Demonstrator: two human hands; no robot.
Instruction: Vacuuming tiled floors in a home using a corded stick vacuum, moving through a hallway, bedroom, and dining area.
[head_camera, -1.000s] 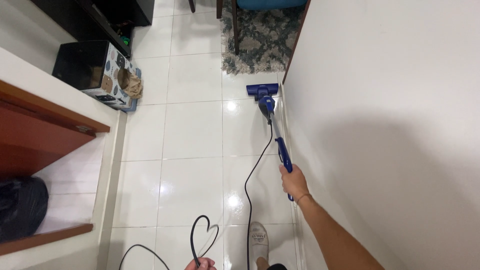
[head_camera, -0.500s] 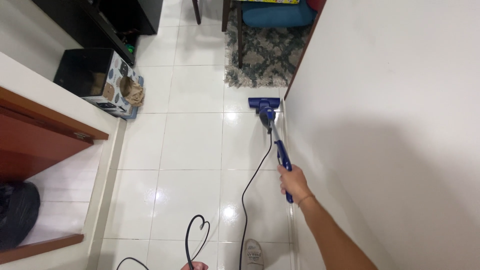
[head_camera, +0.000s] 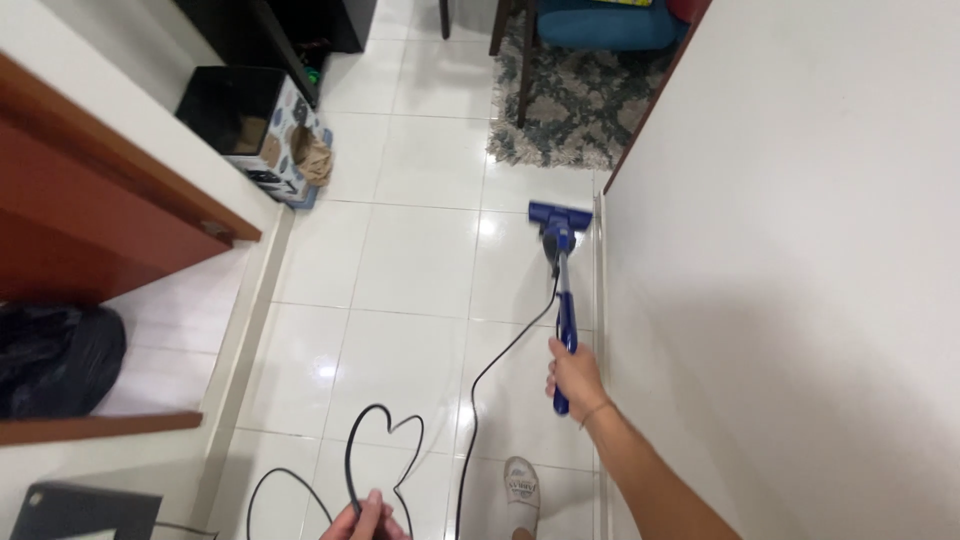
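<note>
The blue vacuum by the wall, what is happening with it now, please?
A person holds the blue stick vacuum by its handle with the right hand. Its floor head rests on the white tiled floor, close beside the white wall and just short of the patterned rug. The left hand grips a loop of the black power cord, which trails over the tiles. One shoe shows below.

Patterned cardboard box (head_camera: 262, 128), shaggy rug (head_camera: 575, 105) under blue chair (head_camera: 605, 25), black bag (head_camera: 55, 358) beside wooden door (head_camera: 90, 215).
</note>
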